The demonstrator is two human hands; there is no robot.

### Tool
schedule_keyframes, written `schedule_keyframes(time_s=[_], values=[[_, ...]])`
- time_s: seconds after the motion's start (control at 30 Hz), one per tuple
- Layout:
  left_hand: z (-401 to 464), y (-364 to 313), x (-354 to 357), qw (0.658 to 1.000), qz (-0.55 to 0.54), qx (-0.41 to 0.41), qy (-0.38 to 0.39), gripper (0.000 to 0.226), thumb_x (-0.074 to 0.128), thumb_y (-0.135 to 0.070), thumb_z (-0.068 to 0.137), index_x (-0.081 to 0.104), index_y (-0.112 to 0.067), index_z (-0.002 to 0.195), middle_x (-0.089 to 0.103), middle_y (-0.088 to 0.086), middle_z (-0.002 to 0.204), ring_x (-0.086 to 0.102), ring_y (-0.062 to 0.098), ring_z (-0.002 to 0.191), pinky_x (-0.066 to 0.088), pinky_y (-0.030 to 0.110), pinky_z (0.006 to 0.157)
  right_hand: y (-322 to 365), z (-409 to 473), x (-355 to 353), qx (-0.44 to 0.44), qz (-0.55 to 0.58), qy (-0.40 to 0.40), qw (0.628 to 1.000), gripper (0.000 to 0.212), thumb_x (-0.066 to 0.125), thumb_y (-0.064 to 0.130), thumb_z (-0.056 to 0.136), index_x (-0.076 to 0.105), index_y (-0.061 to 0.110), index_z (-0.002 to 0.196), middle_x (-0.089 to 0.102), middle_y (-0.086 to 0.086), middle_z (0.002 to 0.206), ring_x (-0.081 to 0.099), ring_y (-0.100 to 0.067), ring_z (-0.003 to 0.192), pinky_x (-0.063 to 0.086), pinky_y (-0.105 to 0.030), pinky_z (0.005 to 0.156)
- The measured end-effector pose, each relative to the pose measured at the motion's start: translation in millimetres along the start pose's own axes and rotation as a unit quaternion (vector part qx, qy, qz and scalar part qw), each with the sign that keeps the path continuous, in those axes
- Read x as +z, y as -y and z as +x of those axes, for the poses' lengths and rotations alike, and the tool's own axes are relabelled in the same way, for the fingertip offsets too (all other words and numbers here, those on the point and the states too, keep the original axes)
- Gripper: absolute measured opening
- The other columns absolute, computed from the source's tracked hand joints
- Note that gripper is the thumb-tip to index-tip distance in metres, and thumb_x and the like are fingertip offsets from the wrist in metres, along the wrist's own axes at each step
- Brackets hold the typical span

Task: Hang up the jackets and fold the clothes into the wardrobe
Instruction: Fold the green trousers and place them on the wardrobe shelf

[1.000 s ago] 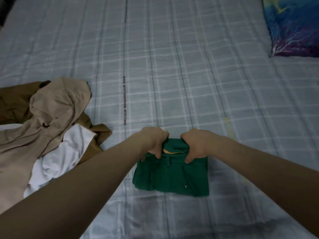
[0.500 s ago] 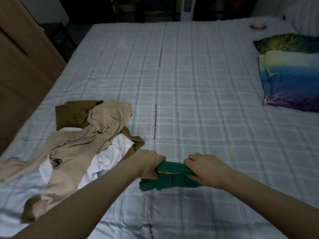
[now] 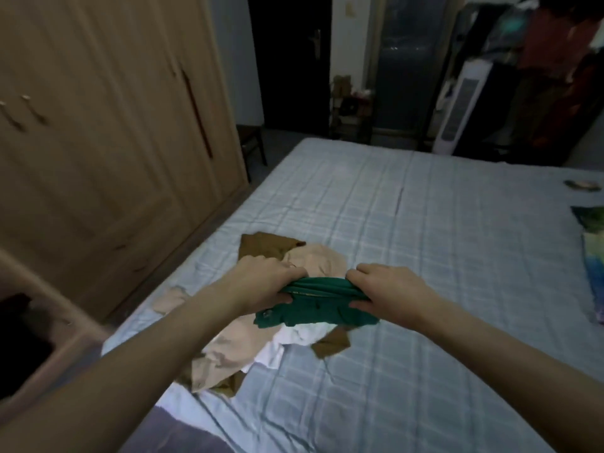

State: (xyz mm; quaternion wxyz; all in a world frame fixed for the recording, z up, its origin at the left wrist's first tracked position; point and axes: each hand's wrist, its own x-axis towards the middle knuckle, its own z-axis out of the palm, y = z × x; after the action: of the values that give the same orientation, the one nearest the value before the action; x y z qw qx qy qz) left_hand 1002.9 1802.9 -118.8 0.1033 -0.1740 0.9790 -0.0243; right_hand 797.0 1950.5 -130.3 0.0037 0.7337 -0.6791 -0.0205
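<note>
— Head view: why do both hands, left hand [image 3: 273, 282] and right hand [image 3: 389, 291], clench the folded green garment [image 3: 315, 308]?
— So the fold keeps while it's lifted above the bed's [image 3: 457, 256] left edge, toward the wardrobe [image 3: 98, 125].

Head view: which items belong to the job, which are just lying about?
Job: green garment, gripped by left hand and right hand; clothes pile; wardrobe.
Lying about: pillow, tower fan, bed.
</note>
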Motion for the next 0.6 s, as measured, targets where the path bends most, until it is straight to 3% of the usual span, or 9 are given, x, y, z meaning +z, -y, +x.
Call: schedule_keyframes(time_s=[0.13, 0.3, 0.6], values=[[-91.6, 52.3, -14.8, 0.997, 0.032, -0.073, -0.006, 0.035, 0.053, -0.048, 0.093, 0.044, -0.04, 0.126, 0.063, -0.009, 0.113, 0.061, 0.02, 0.104, 0.044, 0.033, 0.065, 70.0, 56.6, -38.6, -0.09, -0.011, -0.012, 0.996, 0.033, 0.051, 0.049, 0.093, 0.047, 0.025, 0.115, 0.052, 0.005, 0.115, 0.054, -0.018, 0.105, 0.045, -0.032, 0.071], [-225.4, 103.8, -13.4, 0.983, 0.015, -0.185, -0.008, 0.035, 0.053, -0.053, 0.092, 0.041, -0.046, 0.124, 0.064, -0.01, 0.112, 0.062, 0.018, 0.102, 0.052, 0.037, 0.072, 180.4, 120.6, -73.2, -0.196, -0.037, -0.04, 0.979, 0.033, 0.052, 0.051, 0.092, 0.047, 0.024, 0.111, 0.054, 0.003, 0.111, 0.056, -0.019, 0.101, 0.042, -0.032, 0.069], [-435.8, 132.0, 10.7, 0.912, 0.022, -0.409, 0.003, 0.04, 0.054, -0.053, 0.092, 0.042, -0.042, 0.128, 0.063, -0.002, 0.116, 0.061, 0.028, 0.106, 0.048, 0.038, 0.076, 387.3, 191.1, -98.8, -0.374, -0.034, -0.08, 0.923, 0.036, 0.052, 0.05, 0.092, 0.039, 0.026, 0.115, 0.052, 0.004, 0.108, 0.057, -0.019, 0.097, 0.046, -0.035, 0.065]])
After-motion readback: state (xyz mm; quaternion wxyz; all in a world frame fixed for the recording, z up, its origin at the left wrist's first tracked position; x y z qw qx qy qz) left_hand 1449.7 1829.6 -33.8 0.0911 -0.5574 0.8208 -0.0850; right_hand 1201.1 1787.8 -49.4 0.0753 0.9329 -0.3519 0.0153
